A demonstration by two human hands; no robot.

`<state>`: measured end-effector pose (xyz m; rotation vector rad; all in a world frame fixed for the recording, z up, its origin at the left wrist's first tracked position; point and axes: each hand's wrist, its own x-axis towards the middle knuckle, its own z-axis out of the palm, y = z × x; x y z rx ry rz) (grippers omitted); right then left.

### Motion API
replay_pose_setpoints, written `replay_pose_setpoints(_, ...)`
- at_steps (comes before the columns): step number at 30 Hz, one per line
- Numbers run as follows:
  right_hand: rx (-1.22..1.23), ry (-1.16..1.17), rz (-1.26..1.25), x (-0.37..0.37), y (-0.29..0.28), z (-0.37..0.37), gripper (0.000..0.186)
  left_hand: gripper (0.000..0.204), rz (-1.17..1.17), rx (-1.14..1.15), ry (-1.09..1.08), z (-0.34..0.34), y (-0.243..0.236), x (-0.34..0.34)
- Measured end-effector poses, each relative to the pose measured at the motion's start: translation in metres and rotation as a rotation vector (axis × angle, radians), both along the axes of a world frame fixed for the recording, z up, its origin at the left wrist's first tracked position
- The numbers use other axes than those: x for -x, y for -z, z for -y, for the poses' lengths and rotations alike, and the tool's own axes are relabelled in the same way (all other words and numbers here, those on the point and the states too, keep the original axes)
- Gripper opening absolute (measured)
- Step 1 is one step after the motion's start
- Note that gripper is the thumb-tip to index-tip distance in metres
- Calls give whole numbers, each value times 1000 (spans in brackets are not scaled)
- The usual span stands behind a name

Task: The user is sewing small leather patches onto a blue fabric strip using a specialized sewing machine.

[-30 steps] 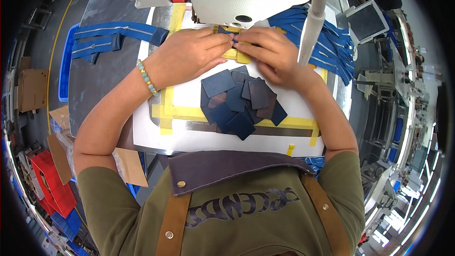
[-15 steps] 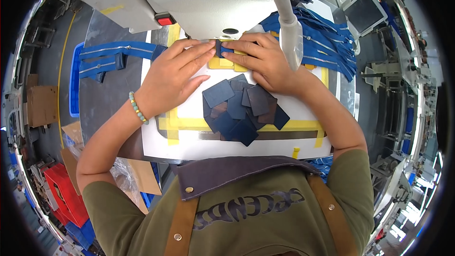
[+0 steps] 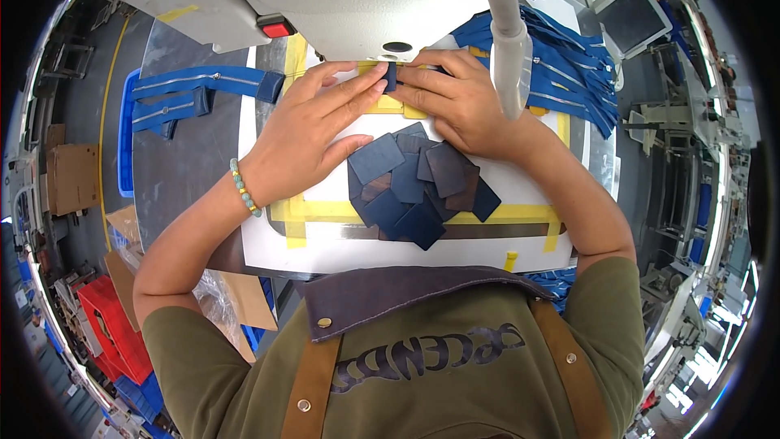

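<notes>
Under the front of a white machine head (image 3: 357,16), a small dark blue piece (image 3: 391,77) lies over a yellow plate (image 3: 382,105). My left hand (image 3: 309,126) reaches in from the left, its stretched fingertips pressing flat on the left side of that piece. From the right, my right hand (image 3: 467,106) lays its extended fingers against the other side, with the tips close to the left ones. Nearer to me, a loose pile of dark blue and brownish square patches (image 3: 406,187) rests on the white board. What lies beneath my fingers is hidden.
Blue zipper strips (image 3: 195,85) lie on the grey table at left, and a big bundle of blue zippers (image 3: 561,73) is at right. A white tube (image 3: 510,57) hangs near my right hand. A screen (image 3: 634,20) stands beyond; yellow tape (image 3: 349,213) marks the board.
Both hands, with the dark blue piece between their fingertips, have shifted slightly to the right and farther in toward the machine. The patch pile has stayed where it was.
</notes>
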<state>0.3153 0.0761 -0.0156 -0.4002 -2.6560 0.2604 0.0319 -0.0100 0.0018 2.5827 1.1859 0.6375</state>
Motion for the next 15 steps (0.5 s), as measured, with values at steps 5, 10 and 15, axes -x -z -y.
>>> replay_pose_setpoints(5, -12, 31, 16, -2, 3, 0, 45, 59, -36, -21, 4, -2, 3, 0)
replay_pose_setpoints(10, 86, 55, -42, -9, 12, 0, 46, 58, -19, -1, 28, -8, 3, 3)
replay_pose_setpoints(15, 198, 223, -108, -16, 5, -1, 43, 56, -90, -72, 19, -8, -1, 0)
